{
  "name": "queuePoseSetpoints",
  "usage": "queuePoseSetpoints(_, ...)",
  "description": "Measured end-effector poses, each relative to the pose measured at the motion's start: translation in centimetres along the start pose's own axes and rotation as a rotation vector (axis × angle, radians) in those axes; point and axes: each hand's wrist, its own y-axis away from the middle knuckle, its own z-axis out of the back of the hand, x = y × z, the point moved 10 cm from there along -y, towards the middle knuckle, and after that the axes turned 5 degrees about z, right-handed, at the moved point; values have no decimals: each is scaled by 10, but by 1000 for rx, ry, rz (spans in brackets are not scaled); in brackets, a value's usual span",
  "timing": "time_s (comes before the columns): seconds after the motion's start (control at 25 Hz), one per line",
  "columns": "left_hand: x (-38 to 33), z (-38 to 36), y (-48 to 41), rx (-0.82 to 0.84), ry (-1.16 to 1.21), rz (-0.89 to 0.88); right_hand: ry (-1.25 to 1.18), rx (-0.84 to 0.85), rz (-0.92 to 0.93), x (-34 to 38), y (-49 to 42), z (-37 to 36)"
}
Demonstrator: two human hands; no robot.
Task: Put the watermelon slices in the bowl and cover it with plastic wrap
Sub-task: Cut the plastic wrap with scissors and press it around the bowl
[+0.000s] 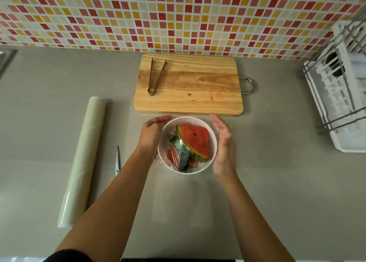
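Bowl (187, 118): white and round, on the grey counter (277, 182) just in front of the cutting board (190, 87). It looks rigid and smooth-walled, and probably carries some weight from the fruit.
Watermelon slices (195, 139): already piled inside the bowl, one wedge lying flat on top and the others on edge beneath it. The flesh is wet and soft; the rinds are firm.
Plastic wrap (161, 164): a clear film seems to lie over the bowl, showing as glare on the fruit and crinkles at the near-left wall. I judge it thin, clingy and easy to tear or bunch.
Left hand (152, 131): cupped against the bowl's left side, fingers curved round the far-left rim.
Right hand (223, 142): flat, fingers straight and together, just beside the right wall; I cannot tell whether it touches.
Where to hold: on the outer wall below the rim, smoothing the film downward with flat palms instead of pulling it.
Roll (87, 158): lies well to the left, with scissors (117, 160) beside it.
Tongs (155, 77): resting on the board.
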Motion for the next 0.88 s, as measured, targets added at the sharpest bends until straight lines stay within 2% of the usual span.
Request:
queuePoseSetpoints(0.08,0,-1,2,-5,-14,-7,59,44,-103,-18,7,-10)
queuePoseSetpoints(0.24,0,-3,5,-5,17,-16,143,-63,-223,-32,10,-6)
queuePoseSetpoints(0.52,1,-3,4,-20,-71,-12,369,-119,-399,-40,13,4)
queuePoseSetpoints(0.72,-3,-2,6,-16,-102,-24,645,-113,-429,-33,18,9)
queuePoseSetpoints(0.8,-4,-1,7,-25,-141,-25,758,-151,-362,-27,17,17)
queuePoseSetpoints(0.88,-6,1,5,-31,-164,-35,570,-75,-273,-27,10,8)
